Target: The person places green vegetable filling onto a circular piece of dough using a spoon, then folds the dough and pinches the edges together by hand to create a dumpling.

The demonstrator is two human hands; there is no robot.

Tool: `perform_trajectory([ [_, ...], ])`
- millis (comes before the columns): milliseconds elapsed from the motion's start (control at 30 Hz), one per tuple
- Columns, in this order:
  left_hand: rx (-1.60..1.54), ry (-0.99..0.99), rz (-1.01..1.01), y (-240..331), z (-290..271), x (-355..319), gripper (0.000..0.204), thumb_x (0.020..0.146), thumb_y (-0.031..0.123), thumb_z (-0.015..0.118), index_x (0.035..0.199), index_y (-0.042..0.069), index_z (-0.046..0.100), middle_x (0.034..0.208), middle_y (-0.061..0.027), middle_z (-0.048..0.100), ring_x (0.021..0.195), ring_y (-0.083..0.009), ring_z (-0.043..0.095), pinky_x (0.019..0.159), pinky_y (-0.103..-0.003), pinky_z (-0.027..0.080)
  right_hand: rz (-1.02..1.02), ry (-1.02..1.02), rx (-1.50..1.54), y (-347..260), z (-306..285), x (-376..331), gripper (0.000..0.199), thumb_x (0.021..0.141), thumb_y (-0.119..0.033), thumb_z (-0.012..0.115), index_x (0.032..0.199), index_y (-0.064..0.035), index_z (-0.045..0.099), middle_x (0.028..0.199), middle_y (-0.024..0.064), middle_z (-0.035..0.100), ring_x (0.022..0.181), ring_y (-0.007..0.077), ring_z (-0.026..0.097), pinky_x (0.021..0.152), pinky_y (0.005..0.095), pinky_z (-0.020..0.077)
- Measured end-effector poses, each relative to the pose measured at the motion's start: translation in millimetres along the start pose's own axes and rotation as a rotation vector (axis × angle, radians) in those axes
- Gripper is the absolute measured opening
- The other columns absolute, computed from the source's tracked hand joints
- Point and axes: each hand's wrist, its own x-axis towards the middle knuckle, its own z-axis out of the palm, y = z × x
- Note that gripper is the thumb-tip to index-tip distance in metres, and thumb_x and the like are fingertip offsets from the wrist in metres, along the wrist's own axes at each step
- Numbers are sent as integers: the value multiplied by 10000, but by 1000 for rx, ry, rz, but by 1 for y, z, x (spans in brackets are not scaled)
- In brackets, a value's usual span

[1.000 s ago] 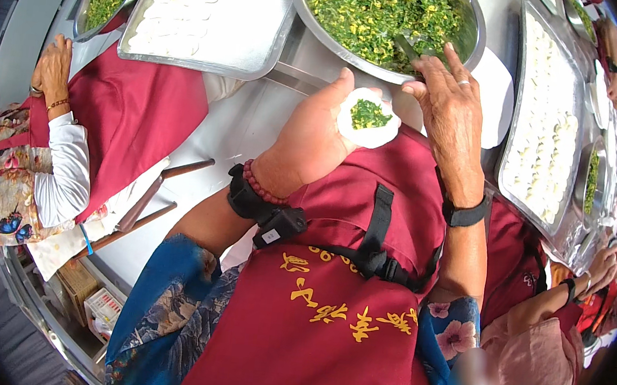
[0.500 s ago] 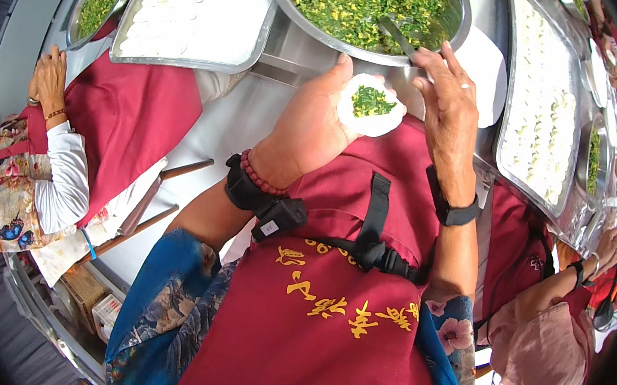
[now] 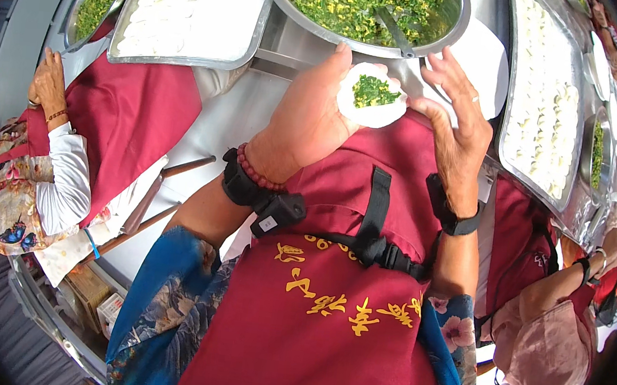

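On my left hand (image 3: 315, 110) rests a round white dumpling wrapper (image 3: 365, 117), its palm turned up and its fingers mostly hidden beneath the dough. A mound of chopped green and yellow filling (image 3: 376, 92) sits in the wrapper's middle. My right hand (image 3: 457, 122) is at the wrapper's right edge, fingers apart and holding nothing, the thumb close to the dough. Just beyond both hands stands a big steel bowl (image 3: 461, 30) of the same filling. A flat metal spatula (image 3: 394, 33) leans in it, its handle end on the near rim.
A tray (image 3: 235, 64) with rows of white dumplings lies at the left, another tray (image 3: 505, 149) of dumplings at the right. Smaller bowls of green filling stand at both sides. A person (image 3: 62, 174) in a red apron is at my left, another in a pink cap (image 3: 547, 357) at my right.
My right hand has let go of the spatula, which now rests in the bowl. That hand has come down and opened beside the wrapper. My left hand has risen slightly.
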Motion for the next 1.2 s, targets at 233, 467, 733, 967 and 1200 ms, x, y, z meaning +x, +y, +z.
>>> perform_trajectory([
  [233, -461, -122, -142, 4, 11, 1, 561, 1076, 389, 221, 1336, -65, 422, 1304, -171, 541, 1224, -274, 528, 1095, -417, 406, 14, -81, 241, -4, -1, -22, 256, 757, -131, 764, 1001, -76, 711, 1219, 97, 673, 1299, 285, 520, 1059, 406, 415],
  [467, -434, -111, -190, 1, 11, 2, 605, 1063, 434, 262, 1307, -88, 448, 1311, -197, 543, 1216, -299, 535, 1086, -449, 392, 44, -82, 354, -7, 0, -21, 134, 768, -102, 750, 890, -58, 719, 1221, 94, 674, 1280, 295, 537, 1051, 400, 435],
  [733, -305, -132, -90, -3, 22, -3, 479, 1061, 367, 354, 1304, -31, 467, 1250, -139, 572, 1144, -227, 571, 1005, -396, 464, 135, -56, 507, -12, 3, -22, 114, 803, -36, 720, 916, -29, 710, 1228, 160, 659, 1266, 309, 545, 1046, 389, 433],
  [967, 315, -186, -80, 2, 30, -15, 449, 964, 175, 629, 1319, -34, 450, 1002, -64, 640, 861, -95, 602, 766, -231, 495, 359, -56, 650, -20, 2, -25, 111, 840, 36, 665, 939, 8, 706, 1217, 183, 657, 1221, 265, 572, 1007, 365, 449],
  [1200, 505, -78, 33, -9, 34, -18, 348, 907, 115, 690, 1215, 3, 571, 873, 2, 628, 692, -19, 525, 577, -180, 424, 426, -50, 769, -21, 11, -27, 85, 849, 35, 667, 912, 6, 715, 1152, 165, 677, 1208, 235, 573, 990, 348, 453],
])
